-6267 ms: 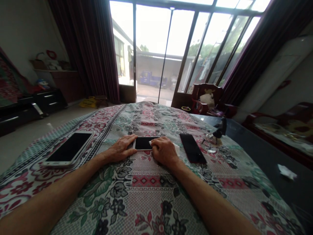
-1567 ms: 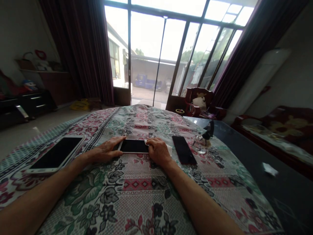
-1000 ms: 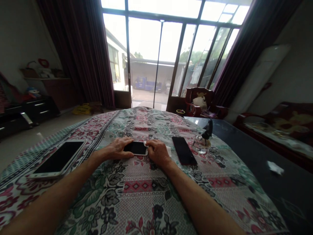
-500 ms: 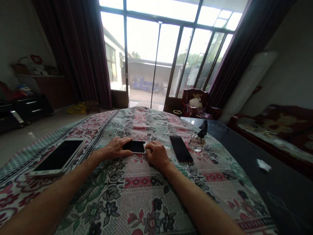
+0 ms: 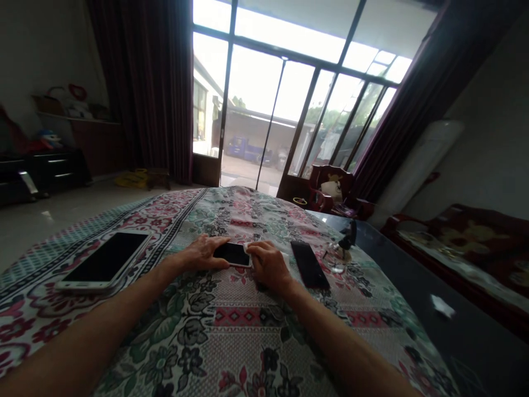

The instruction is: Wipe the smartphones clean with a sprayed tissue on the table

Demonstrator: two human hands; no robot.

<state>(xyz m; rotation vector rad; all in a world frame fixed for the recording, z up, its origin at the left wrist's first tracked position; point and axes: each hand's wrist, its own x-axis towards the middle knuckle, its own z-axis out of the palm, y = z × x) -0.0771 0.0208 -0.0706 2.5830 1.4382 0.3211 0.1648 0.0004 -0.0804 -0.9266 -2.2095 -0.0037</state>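
A small phone [image 5: 233, 254] with a dark screen and pale edge lies flat on the patterned tablecloth [image 5: 243, 298]. My left hand [image 5: 203, 253] grips its left end, thumb along the near edge and fingers on the far edge. At the right end, my right hand [image 5: 268, 264] is closed on a white tissue [image 5: 247, 246] and presses it against the screen; part of the tissue is hidden under the hand. A black phone [image 5: 309, 263] rests right of my right hand. Beyond my left forearm lies a large white-framed phone or tablet [image 5: 106, 260].
A clear glass spray bottle [image 5: 336, 258] with a black top stands right of the black phone. A dark lower table [image 5: 397, 259] adjoins on the right, with a crumpled white scrap [image 5: 442, 306] on it. Wooden seats [image 5: 454, 231] and a glass door [image 5: 256, 121] are farther off.
The view has tilted, so the scene sits slightly lower and to the right. Both hands stay at the small phone; my right hand with the tissue has shifted slightly over its right end.
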